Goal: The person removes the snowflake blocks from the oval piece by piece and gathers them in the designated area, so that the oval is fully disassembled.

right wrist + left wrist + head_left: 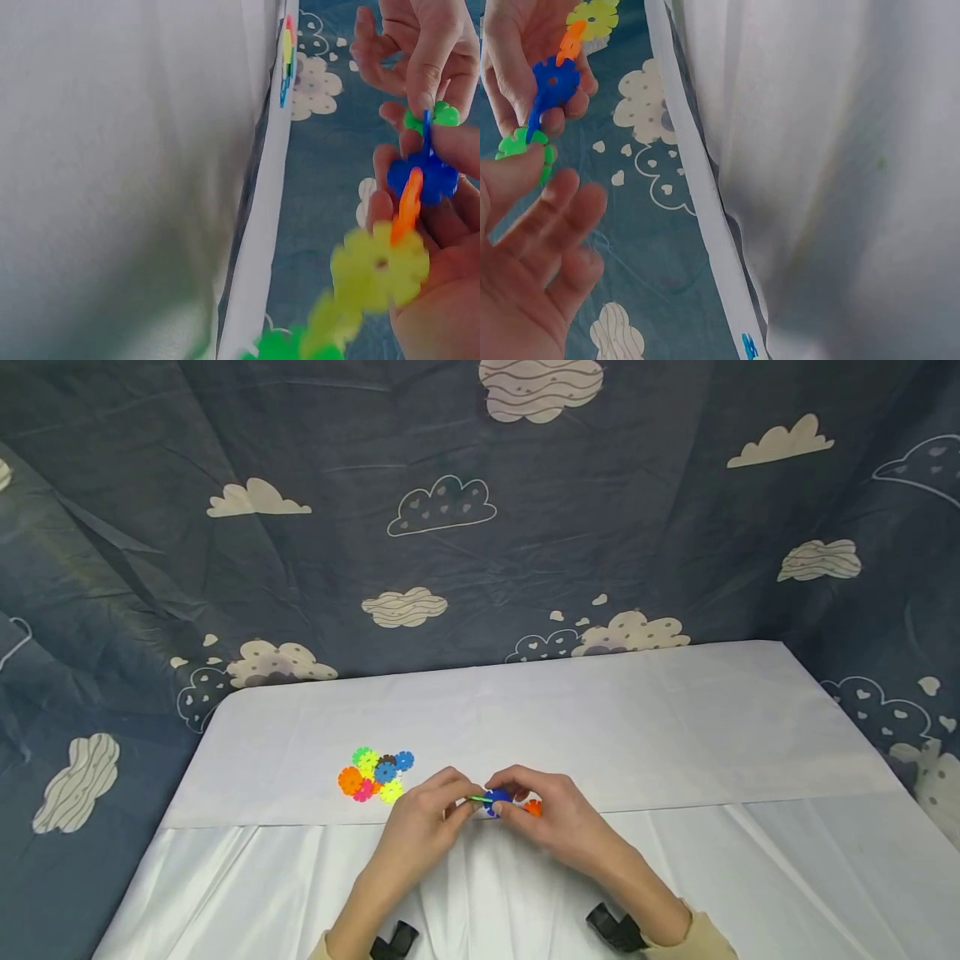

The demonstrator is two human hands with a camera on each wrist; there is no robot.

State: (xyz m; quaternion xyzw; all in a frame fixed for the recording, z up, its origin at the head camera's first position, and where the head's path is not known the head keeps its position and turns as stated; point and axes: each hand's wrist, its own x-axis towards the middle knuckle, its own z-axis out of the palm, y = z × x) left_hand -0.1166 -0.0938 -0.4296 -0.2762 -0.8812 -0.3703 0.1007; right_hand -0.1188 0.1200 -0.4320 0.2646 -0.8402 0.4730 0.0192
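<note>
Thumb and fingers of my left hand point(423, 818) pinch a green notched plastic disc point(514, 144). My right hand point(558, 818) grips a blue notched disc point(424, 180), seen flat-on in the right wrist view. A second blue disc point(427, 129), edge-on, links it to the green one. From the flat blue disc a chain runs on through an orange disc point(407, 206) to a yellow disc point(380, 266). Another yellow piece point(330, 326) and a green piece point(292, 346) follow, blurred near the camera. Both hands meet near the front edge of the tabletop.
To the left of my hands, a loose pile of colourful notched discs point(385, 772) lies on the white-covered table point(637, 727). White cloth drapes over its front. A dark cloud-print curtain point(337, 552) hangs behind and at the sides. Black wrist mounts point(617, 930) sit by the sleeves.
</note>
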